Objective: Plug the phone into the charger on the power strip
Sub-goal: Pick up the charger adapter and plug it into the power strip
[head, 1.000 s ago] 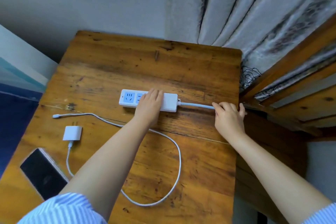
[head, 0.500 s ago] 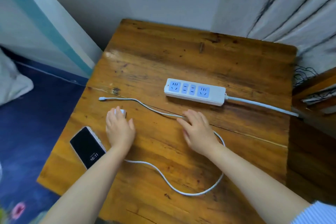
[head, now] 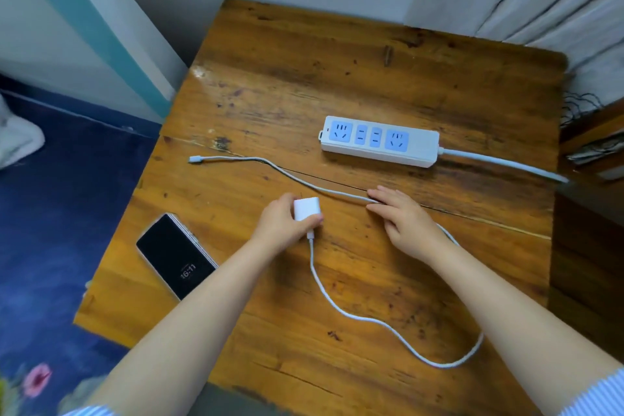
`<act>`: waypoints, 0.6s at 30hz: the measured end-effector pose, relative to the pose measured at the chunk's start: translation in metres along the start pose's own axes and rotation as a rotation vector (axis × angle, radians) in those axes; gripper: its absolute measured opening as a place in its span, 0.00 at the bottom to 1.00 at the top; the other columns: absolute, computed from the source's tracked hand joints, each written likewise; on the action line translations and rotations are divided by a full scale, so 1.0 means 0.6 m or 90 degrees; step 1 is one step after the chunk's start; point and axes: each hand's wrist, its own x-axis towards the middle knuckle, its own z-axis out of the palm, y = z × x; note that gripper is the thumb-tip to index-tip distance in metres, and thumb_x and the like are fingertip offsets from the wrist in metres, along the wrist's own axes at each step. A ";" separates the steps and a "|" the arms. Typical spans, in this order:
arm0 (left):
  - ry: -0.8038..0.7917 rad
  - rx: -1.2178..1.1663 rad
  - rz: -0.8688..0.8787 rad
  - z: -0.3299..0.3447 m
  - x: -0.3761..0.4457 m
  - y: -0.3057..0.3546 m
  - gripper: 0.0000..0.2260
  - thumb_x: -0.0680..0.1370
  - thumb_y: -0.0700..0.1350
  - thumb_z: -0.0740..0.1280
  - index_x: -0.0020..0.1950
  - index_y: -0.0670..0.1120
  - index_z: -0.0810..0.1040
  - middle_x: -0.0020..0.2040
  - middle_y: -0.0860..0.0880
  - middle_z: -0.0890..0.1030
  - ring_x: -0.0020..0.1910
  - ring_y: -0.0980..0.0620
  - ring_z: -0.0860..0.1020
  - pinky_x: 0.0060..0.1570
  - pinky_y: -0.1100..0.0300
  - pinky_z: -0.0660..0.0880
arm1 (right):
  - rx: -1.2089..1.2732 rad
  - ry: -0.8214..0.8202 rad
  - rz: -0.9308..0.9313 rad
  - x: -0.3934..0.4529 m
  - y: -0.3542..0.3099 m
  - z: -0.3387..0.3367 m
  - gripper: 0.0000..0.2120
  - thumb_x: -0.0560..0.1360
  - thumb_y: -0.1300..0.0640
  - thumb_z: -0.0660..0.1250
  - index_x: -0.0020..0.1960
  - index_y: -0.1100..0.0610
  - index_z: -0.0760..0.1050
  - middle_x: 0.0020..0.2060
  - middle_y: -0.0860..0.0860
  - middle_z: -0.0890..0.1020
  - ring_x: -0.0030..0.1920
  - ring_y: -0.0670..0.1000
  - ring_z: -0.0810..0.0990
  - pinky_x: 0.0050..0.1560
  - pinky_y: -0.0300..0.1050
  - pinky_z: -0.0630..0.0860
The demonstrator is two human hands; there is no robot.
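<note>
While our left hand (head: 282,224) pinches the white charger (head: 306,209) just off the counter (head: 371,78), our right hand (head: 401,219) lies flat and open on its cable (head: 337,307), likely steadying it. Phone (head: 175,255) waits near left; power strip (head: 380,141) sits far right, sockets empty.

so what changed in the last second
Both hands left the power strip and its cord. The left hand picked up the charger block, fingers closed round it; the right hand rests flat on the cable. The phone stayed flat on the table.
</note>
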 end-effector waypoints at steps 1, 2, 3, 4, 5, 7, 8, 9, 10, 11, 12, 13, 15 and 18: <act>-0.031 -0.067 -0.005 0.007 -0.004 0.010 0.21 0.73 0.50 0.68 0.61 0.40 0.71 0.54 0.39 0.79 0.51 0.42 0.78 0.53 0.53 0.76 | 0.012 0.014 0.016 -0.005 0.002 -0.002 0.18 0.73 0.70 0.58 0.60 0.60 0.73 0.68 0.57 0.69 0.71 0.55 0.62 0.72 0.46 0.52; -0.080 -0.134 -0.016 0.014 -0.008 0.016 0.19 0.75 0.49 0.65 0.61 0.39 0.72 0.51 0.40 0.79 0.47 0.44 0.80 0.51 0.55 0.78 | 0.023 0.023 0.037 -0.012 0.004 -0.005 0.17 0.73 0.71 0.58 0.58 0.62 0.74 0.67 0.58 0.70 0.70 0.56 0.64 0.71 0.45 0.53; -0.142 -0.193 -0.026 0.021 -0.010 0.022 0.17 0.77 0.47 0.62 0.61 0.38 0.72 0.48 0.42 0.78 0.42 0.48 0.80 0.45 0.61 0.80 | 0.033 0.032 0.062 -0.021 0.005 -0.008 0.15 0.72 0.72 0.59 0.56 0.64 0.76 0.65 0.59 0.72 0.69 0.58 0.65 0.70 0.46 0.54; -0.194 -0.232 -0.031 0.024 -0.012 0.024 0.15 0.79 0.45 0.59 0.60 0.37 0.73 0.46 0.43 0.77 0.39 0.52 0.79 0.40 0.68 0.79 | 0.043 0.050 0.085 -0.029 0.001 -0.011 0.14 0.71 0.73 0.60 0.54 0.65 0.77 0.63 0.62 0.74 0.67 0.60 0.67 0.69 0.49 0.57; -0.217 -0.247 -0.022 0.028 -0.014 0.026 0.12 0.79 0.43 0.58 0.58 0.38 0.74 0.46 0.42 0.77 0.38 0.54 0.78 0.38 0.69 0.79 | 0.044 0.091 0.105 -0.039 -0.002 -0.013 0.13 0.70 0.74 0.61 0.51 0.67 0.78 0.60 0.64 0.76 0.64 0.63 0.70 0.67 0.54 0.62; -0.105 -0.188 0.037 0.026 -0.014 0.014 0.10 0.78 0.40 0.58 0.53 0.39 0.77 0.46 0.39 0.79 0.42 0.47 0.79 0.48 0.58 0.79 | 0.019 0.202 0.154 -0.054 -0.022 -0.005 0.10 0.68 0.70 0.65 0.49 0.67 0.78 0.51 0.66 0.81 0.54 0.66 0.77 0.55 0.61 0.73; 0.017 -0.120 0.082 0.023 -0.011 0.003 0.10 0.78 0.38 0.59 0.53 0.38 0.78 0.47 0.38 0.80 0.47 0.43 0.79 0.53 0.56 0.76 | 0.004 0.238 0.177 -0.059 -0.035 0.001 0.11 0.68 0.65 0.66 0.50 0.66 0.78 0.47 0.66 0.82 0.49 0.65 0.79 0.50 0.59 0.75; 0.133 -0.061 0.135 0.019 -0.007 -0.006 0.10 0.77 0.36 0.60 0.54 0.37 0.78 0.50 0.37 0.81 0.51 0.41 0.78 0.55 0.55 0.73 | -0.004 0.254 0.184 -0.062 -0.050 0.008 0.13 0.68 0.61 0.66 0.51 0.65 0.77 0.45 0.64 0.82 0.47 0.65 0.80 0.47 0.58 0.76; 0.214 -0.018 0.183 0.016 -0.004 -0.015 0.11 0.76 0.34 0.60 0.55 0.36 0.77 0.53 0.37 0.80 0.54 0.40 0.76 0.55 0.55 0.71 | 0.006 0.237 0.187 -0.062 -0.066 0.018 0.15 0.69 0.58 0.67 0.54 0.64 0.76 0.45 0.63 0.81 0.47 0.64 0.79 0.46 0.57 0.76; 0.249 0.019 0.213 0.017 0.003 -0.023 0.12 0.75 0.34 0.60 0.57 0.35 0.76 0.56 0.36 0.79 0.57 0.39 0.75 0.58 0.54 0.70 | 0.021 0.208 0.197 -0.060 -0.079 0.029 0.17 0.71 0.57 0.67 0.58 0.62 0.74 0.47 0.62 0.80 0.49 0.62 0.78 0.48 0.56 0.75; 0.250 0.054 0.224 0.018 0.013 -0.030 0.14 0.75 0.34 0.60 0.61 0.36 0.74 0.60 0.37 0.77 0.61 0.40 0.72 0.61 0.52 0.69 | 0.034 0.175 0.209 -0.055 -0.089 0.039 0.19 0.72 0.55 0.66 0.61 0.59 0.71 0.49 0.60 0.78 0.50 0.60 0.76 0.50 0.55 0.73; 0.234 0.088 0.217 0.020 0.023 -0.035 0.16 0.76 0.36 0.60 0.64 0.38 0.71 0.65 0.38 0.73 0.66 0.41 0.69 0.66 0.50 0.66 | 0.041 0.150 0.224 -0.047 -0.097 0.048 0.21 0.73 0.52 0.65 0.64 0.56 0.69 0.51 0.59 0.76 0.52 0.59 0.74 0.52 0.54 0.72; 0.207 0.151 0.183 0.026 0.041 -0.046 0.19 0.78 0.41 0.57 0.70 0.43 0.64 0.72 0.42 0.65 0.73 0.44 0.59 0.72 0.49 0.56 | 0.049 0.129 0.263 -0.027 -0.108 0.060 0.23 0.74 0.48 0.62 0.67 0.51 0.64 0.53 0.57 0.72 0.54 0.58 0.70 0.55 0.52 0.69; 0.220 0.193 0.166 0.039 0.053 -0.059 0.20 0.80 0.43 0.54 0.72 0.45 0.60 0.75 0.45 0.59 0.75 0.48 0.52 0.74 0.51 0.47 | 0.002 0.143 0.300 -0.002 -0.125 0.070 0.24 0.72 0.43 0.62 0.65 0.50 0.65 0.53 0.58 0.71 0.54 0.59 0.69 0.54 0.52 0.68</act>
